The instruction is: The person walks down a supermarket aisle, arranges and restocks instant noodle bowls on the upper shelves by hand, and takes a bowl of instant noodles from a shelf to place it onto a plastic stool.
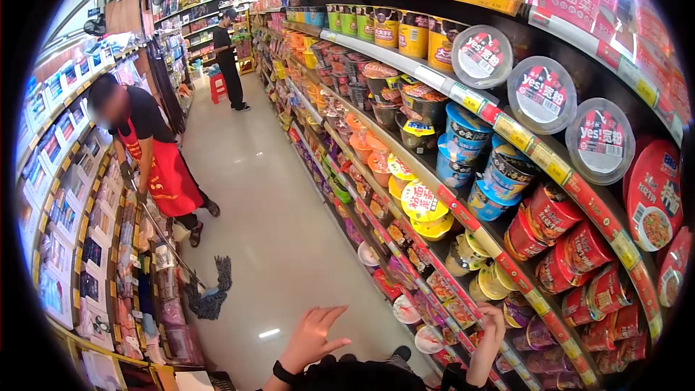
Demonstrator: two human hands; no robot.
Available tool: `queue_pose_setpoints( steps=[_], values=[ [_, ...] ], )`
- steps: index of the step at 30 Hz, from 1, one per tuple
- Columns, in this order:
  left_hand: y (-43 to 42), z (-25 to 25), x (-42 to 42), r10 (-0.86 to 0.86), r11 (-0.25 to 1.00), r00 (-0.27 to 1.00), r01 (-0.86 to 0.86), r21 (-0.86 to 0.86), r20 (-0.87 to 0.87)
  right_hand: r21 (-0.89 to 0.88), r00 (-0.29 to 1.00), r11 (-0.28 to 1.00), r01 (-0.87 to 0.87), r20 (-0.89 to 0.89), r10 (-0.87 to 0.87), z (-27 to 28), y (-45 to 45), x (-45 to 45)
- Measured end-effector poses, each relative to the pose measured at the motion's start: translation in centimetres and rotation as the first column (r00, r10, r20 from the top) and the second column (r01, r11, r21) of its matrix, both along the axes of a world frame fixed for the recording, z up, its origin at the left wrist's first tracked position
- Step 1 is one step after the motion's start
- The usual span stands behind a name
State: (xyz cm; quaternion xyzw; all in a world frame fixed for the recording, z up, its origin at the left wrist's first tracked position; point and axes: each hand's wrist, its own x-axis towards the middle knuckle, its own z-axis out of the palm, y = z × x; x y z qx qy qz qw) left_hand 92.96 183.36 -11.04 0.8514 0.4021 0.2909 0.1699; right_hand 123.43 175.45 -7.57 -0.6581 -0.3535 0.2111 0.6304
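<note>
My left hand (313,337), with a dark band at the wrist, is raised over the aisle floor at the bottom centre. Its fingers are spread and nothing is in it. My right hand (490,329) is at the lower right, in front of the lower shelves, its fingers bent and apart with no item visible in them. Yellow-lidded noodle cups (426,201) stand on the shelf above it, and pale yellow cups (494,282) are close beside it.
A person in a red apron (168,174) holds a mop (210,293) at left. Farther back, another person (226,65) stands near a red stool (218,88). Packed shelves line both sides of the floor (250,195).
</note>
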Motion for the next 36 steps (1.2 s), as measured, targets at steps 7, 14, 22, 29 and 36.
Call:
queue_pose_setpoints(
  steps=[7,14,22,29,36],
  values=[
    [1.4,-0.2,-1.6,0.049,0.998,0.997,-0.047,-0.042,0.065,0.084,0.977,0.976,-0.202,0.082,0.195,-1.8,4.8,-1.4],
    [7.5,-1.3,-0.2,0.039,0.993,0.998,-0.033,-0.116,0.050,0.065,0.957,0.957,-0.282,0.082,0.277,-2.8,10.5,0.3],
    [18.8,0.7,2.8,0.032,0.997,0.999,-0.034,-0.063,-0.033,0.074,0.893,0.897,-0.436,0.162,0.421,-1.3,20.4,1.5],
    [26.1,1.9,5.7,0.019,0.999,1.000,-0.019,-0.026,0.005,0.119,0.771,0.771,-0.626,-0.052,0.635,-1.6,26.6,3.1],
    [30.5,0.0,7.0,-0.014,0.995,1.000,0.014,-0.102,0.003,0.028,0.757,0.760,-0.650,-0.071,0.650,-0.6,29.7,2.8]
  ],
)
